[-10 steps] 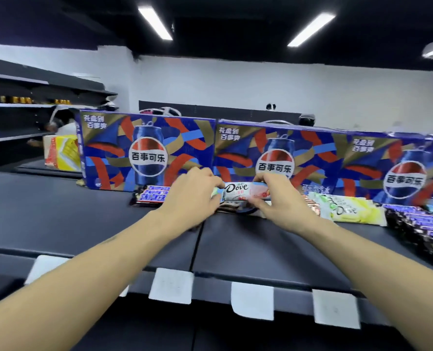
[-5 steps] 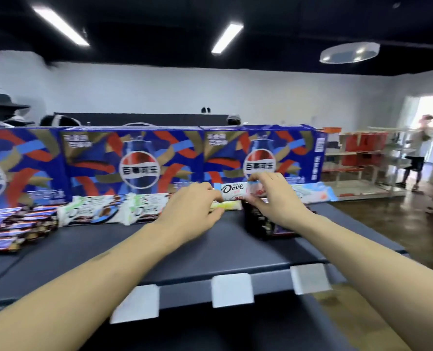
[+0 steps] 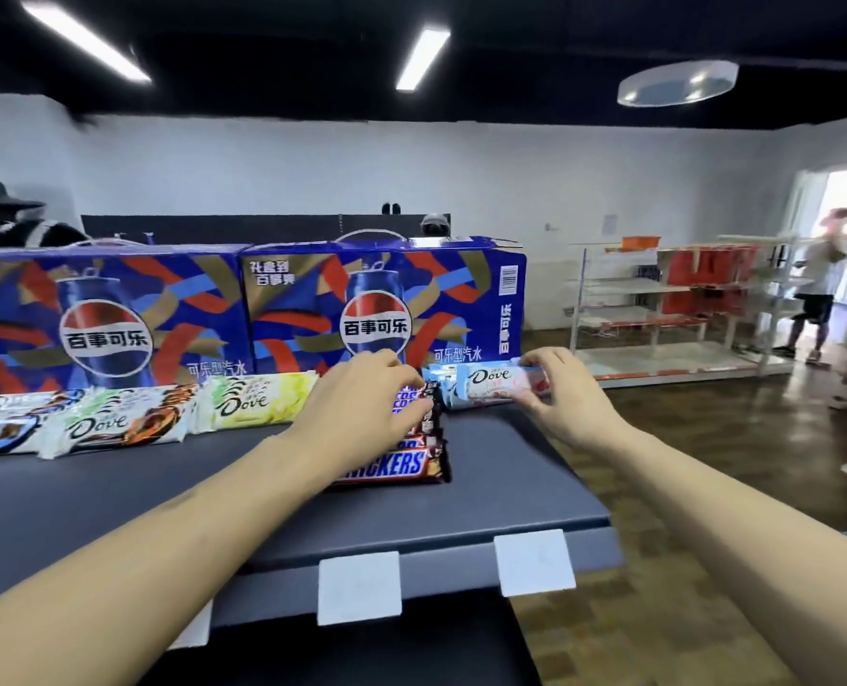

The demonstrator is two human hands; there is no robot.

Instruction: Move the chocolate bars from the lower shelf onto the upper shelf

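From the head camera, the right hand (image 3: pixel 567 393) pinched a pink-and-white Dove bar (image 3: pixel 498 381) at its right end, near the upper shelf's (image 3: pixel 535 477) right edge, against the Pepsi cartons (image 3: pixel 386 309). The left hand (image 3: pixel 362 408) rested curled fingers on the Snickers stack (image 3: pixel 406 462); whether it grasped one was unclear.

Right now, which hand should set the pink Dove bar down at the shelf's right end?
The right hand. It pinches the pink Dove bar just above the shelf, beside the Pepsi box. The left hand rests on the Snickers stack.
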